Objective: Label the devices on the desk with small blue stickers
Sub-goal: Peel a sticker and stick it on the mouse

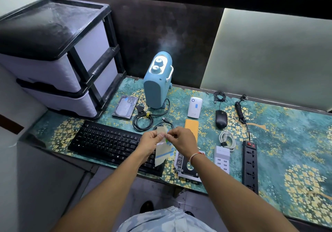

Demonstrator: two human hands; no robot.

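Note:
My left hand holds a pale sticker sheet with blue strips, lifted above the black keyboard. My right hand pinches at the sheet's upper edge, where a bit of blue sticker shows. A hard drive and a white power bank each carry a small blue sticker. A blue heater stands at the back. The black mouse, orange device, white USB charger and black power strip lie on the desk.
A black-and-white drawer unit stands at the desk's left end. Coiled black cables lie behind the keyboard, a white cable beside the charger. A drive caddy sits under my right wrist. The patterned teal desk mat extends right.

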